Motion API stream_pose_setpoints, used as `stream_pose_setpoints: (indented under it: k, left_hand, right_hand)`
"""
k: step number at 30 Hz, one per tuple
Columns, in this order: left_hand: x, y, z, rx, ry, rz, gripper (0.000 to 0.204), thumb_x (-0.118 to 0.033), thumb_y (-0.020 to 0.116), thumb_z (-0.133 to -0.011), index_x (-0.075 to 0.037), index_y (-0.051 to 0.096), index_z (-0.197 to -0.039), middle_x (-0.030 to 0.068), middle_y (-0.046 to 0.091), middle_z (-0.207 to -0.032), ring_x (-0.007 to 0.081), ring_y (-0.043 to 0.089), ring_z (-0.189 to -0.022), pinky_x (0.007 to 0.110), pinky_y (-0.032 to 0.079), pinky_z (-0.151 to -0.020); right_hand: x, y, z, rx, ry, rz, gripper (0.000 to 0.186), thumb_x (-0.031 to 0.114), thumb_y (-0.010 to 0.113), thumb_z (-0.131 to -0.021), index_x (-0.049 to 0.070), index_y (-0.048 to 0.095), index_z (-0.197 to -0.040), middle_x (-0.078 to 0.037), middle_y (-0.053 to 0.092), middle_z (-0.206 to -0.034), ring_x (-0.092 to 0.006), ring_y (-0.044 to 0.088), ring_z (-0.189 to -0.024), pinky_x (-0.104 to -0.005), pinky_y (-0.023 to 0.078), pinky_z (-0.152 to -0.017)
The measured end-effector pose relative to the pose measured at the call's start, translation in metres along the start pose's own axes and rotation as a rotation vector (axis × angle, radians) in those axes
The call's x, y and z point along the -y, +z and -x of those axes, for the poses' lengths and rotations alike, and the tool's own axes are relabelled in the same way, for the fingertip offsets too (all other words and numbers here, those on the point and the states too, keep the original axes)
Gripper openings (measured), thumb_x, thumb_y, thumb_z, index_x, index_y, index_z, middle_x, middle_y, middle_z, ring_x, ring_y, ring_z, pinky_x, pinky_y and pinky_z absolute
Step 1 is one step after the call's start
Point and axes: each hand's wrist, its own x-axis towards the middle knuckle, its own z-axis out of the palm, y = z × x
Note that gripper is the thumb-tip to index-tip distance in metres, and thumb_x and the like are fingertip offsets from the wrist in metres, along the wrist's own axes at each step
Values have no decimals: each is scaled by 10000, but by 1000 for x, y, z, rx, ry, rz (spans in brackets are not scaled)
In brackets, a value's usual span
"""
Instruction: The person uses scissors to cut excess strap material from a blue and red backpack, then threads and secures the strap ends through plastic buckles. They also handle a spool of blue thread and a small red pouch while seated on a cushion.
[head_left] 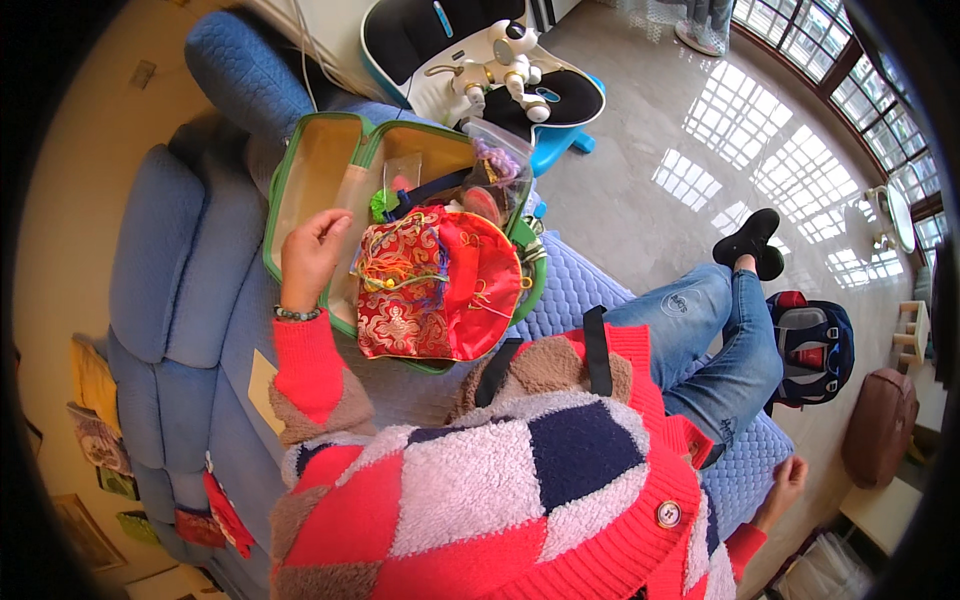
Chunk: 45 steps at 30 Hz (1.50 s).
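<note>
Over the open green-edged case [289,190] on the sofa, my left hand [312,255] is closed, thumb and fingers pressed together. Whatever lies between them, if anything, is too small to make out. To its right, a red and gold brocade fabric piece [400,310] with colourful cords lies in the case beside a shiny red round fabric piece [485,275]. Clear plastic bags, one with purple material [495,160], and a green item [382,204] lie behind them. Beside the sofa edge at lower right, my right hand [787,487] has its fingers curled, with nothing visible in them.
The blue sofa [160,260] runs along the left. A white robot dog toy [505,75] stands on a black and white seat [405,40] at the back. A dark backpack [815,350] and a brown bag [880,428] are on the right. My crossed legs [690,330] extend rightward.
</note>
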Motion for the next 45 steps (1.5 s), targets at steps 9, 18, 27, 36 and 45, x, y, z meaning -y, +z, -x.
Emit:
stream_pose_setpoints:
  k: [9,18,27,36,45]
  left_hand:
    - [-29,49,43,-173,332,-13,228,-217,677,-851,-67,663,-1022,77,613,-1009,230,597,-953,335,466,-825]
    - [-62,93,80,56,545,-113,336,-327,680,-809,-90,659,-1045,84,595,-1115,275,524,-1113,453,361,-1005]
    - [-100,125,100,1,662,-216,581,-145,676,-748,-137,520,-1308,103,515,-1205,298,457,-1202,488,311,-1045]
    - [-56,38,76,-200,40,596,389,79,486,-846,23,508,-1231,77,617,-1033,116,587,-912,238,474,-820]
    - [-3,-6,42,-338,-139,934,389,96,476,-832,67,477,-1220,135,636,-1060,129,622,-912,238,484,-841]
  right_hand:
    - [227,59,-22,273,-414,-650,120,135,480,-1006,31,539,-1018,-44,487,-915,-134,472,-824,-259,403,-798]
    - [290,118,-20,594,-411,-825,105,109,481,-1003,29,508,-1065,-47,471,-895,-78,408,-626,-195,360,-552]
    - [305,161,10,630,-266,-690,77,85,475,-992,31,527,-1005,-70,526,-920,-58,472,-591,-184,386,-499]
    - [312,183,17,687,-229,-641,71,85,504,-978,30,549,-974,-58,548,-923,-61,493,-621,-185,400,-523]
    - [294,184,13,709,-143,-650,68,95,531,-966,37,557,-941,-45,565,-844,-67,509,-597,-171,378,-517]
